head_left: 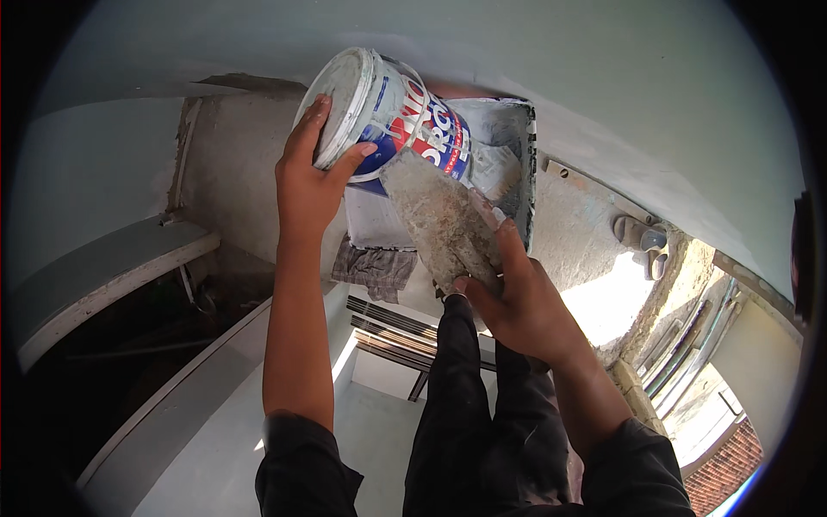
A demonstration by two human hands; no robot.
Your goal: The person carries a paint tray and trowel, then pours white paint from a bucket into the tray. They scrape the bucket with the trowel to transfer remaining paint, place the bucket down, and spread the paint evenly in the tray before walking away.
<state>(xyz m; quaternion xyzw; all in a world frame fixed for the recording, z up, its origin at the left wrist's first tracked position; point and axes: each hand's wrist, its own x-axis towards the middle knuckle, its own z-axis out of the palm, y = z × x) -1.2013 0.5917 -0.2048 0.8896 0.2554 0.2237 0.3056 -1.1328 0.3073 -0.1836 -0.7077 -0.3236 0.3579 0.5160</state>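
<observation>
A white plastic paint bucket (398,112) with blue and red print lies tipped on its side, its wire handle standing off it. My left hand (312,185) grips its smeared left end, fingers over the pale round face and thumb along the side. My right hand (532,308) pinches a flat tapered plate (439,215), crusted grey like a trowel blade; no handle shows. The plate's far end is against or just in front of the bucket. Beyond the bucket's right end is a dark-rimmed tray (531,168) with grey-white smears inside.
Below the bucket is a white container (372,220), with a crumpled checked cloth (376,270) beside it. Sandals (642,234) lie to the right near a sunlit patch. A pale ledge (112,289) runs on the left above a dark recess. Pipes (693,345) lie outside at right.
</observation>
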